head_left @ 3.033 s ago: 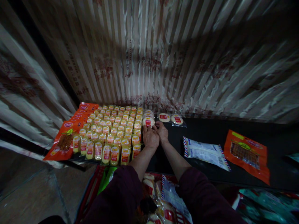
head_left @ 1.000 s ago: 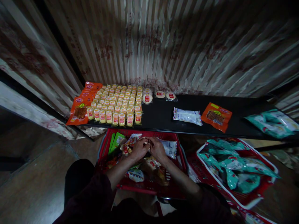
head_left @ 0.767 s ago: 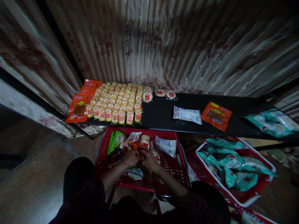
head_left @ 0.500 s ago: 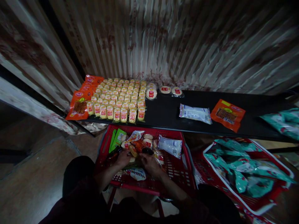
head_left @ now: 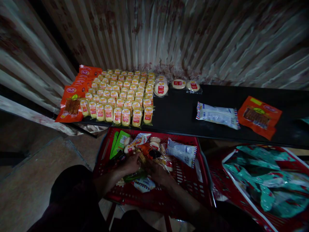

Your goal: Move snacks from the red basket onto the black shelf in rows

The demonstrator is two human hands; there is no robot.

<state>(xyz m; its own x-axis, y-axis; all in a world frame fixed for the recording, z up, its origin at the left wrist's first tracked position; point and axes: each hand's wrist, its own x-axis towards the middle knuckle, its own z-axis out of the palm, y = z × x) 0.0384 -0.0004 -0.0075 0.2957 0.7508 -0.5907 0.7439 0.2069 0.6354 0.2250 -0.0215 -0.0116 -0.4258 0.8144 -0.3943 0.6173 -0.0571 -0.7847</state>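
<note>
Both hands are inside a red shopping basket [head_left: 190,203] that holds mixed packaged snacks. My left hand [head_left: 131,163] is closed at a small yellowish wrapped snack [head_left: 143,158], its fingertips on the near side. Close beside it, my right hand [head_left: 156,170] reaches into the pile; shadow and goods hide its fingertips. Around the hands lie an orange-and-dark packet [head_left: 149,150], a green pouch [head_left: 120,143], a dark green packet [head_left: 135,176], round wrapped cakes [head_left: 155,145], and a white-blue striped packet [head_left: 182,152]. A second pale packet [head_left: 144,184] lies nearer me.
A black shelf [head_left: 173,112] runs behind the basket. It carries rows of small yellow wrapped cakes [head_left: 117,96], orange packets [head_left: 72,100], flat round cakes [head_left: 161,88], a white-blue packet [head_left: 217,116] and another orange packet [head_left: 259,117]. At right, another basket holds teal packets [head_left: 272,180].
The view has shifted closer and to the left. Both hands stay in the basket, and the dark green packet now shows more plainly below them.
</note>
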